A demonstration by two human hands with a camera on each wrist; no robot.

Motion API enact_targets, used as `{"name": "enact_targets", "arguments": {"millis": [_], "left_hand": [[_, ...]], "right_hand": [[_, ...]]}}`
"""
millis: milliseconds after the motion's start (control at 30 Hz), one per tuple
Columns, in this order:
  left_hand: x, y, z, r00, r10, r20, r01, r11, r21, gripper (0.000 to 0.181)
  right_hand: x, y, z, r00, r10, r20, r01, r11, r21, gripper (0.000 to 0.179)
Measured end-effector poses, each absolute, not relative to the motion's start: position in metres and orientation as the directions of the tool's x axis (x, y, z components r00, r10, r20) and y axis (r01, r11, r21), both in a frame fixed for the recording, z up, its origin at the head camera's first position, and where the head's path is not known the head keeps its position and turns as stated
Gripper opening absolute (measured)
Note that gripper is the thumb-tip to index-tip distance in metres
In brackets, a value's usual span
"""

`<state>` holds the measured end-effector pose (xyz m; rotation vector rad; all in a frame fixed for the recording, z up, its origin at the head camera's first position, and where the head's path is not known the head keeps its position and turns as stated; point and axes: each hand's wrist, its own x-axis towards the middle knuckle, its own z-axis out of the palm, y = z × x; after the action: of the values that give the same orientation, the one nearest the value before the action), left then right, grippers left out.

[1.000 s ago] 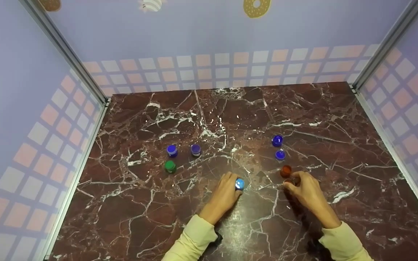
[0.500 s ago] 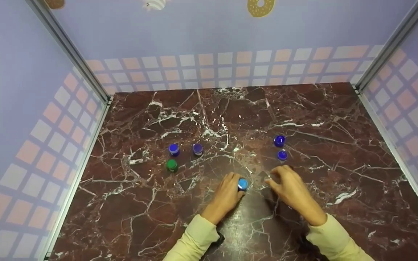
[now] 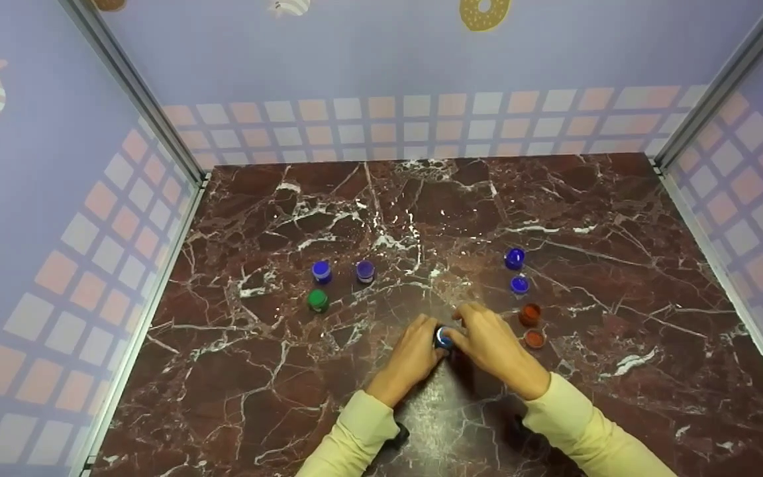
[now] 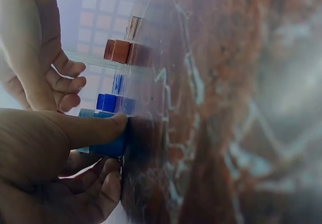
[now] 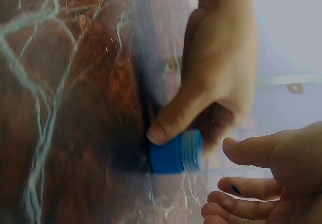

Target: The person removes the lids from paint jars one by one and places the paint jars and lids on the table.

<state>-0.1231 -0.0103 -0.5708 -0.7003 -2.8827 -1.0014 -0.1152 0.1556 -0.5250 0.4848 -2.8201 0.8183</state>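
Light-blue pot (image 5: 168, 158) upright on table (image 3: 421, 205), gripped by left hand (image 3: 409, 358); right hand (image 3: 489, 343) loosely spread by its top, holding nothing I can see. I judge orange pot (image 3: 530, 314), right blue pot (image 3: 514, 258) done, lids (image 3: 534, 339) beside; green pot (image 3: 318, 301), violet pot (image 3: 365, 271), left blue pot (image 3: 322, 271) look capped, remaining

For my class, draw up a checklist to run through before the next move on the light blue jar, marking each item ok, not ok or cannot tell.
1. Left grip holding the light blue jar: ok.
2. Jar standing upright on the table: ok.
3. Right grip carrying nothing: ok.
4. Right grip closed on the jar's top: not ok, the right wrist view shows a gap.
5. Jar's lid loosened: cannot tell.
6. Orange lid apart from the orange jar: ok.
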Motion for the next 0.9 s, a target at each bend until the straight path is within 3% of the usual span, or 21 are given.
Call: {"name": "enact_targets", "arguments": {"millis": [300, 667, 900], "left_hand": [[-0.126, -0.014, -0.572, -0.896, 0.421, 0.14, 0.41, 0.667, 0.622, 0.031], [-0.129, -0.018, -0.575, -0.891, 0.417, 0.178, 0.428, 0.647, 0.631, 0.03], [-0.13, -0.019, -0.574, -0.893, 0.412, 0.178, 0.421, 0.633, 0.65, 0.029]], "right_hand": [[-0.112, 0.142, -0.535, -0.929, -0.288, 0.232, -0.363, 0.833, -0.418, 0.029], [-0.108, 0.136, -0.545, -0.901, -0.274, 0.336, -0.392, 0.846, -0.361, 0.035], [-0.107, 0.137, -0.547, -0.878, -0.33, 0.347, -0.451, 0.813, -0.369, 0.027]]}}
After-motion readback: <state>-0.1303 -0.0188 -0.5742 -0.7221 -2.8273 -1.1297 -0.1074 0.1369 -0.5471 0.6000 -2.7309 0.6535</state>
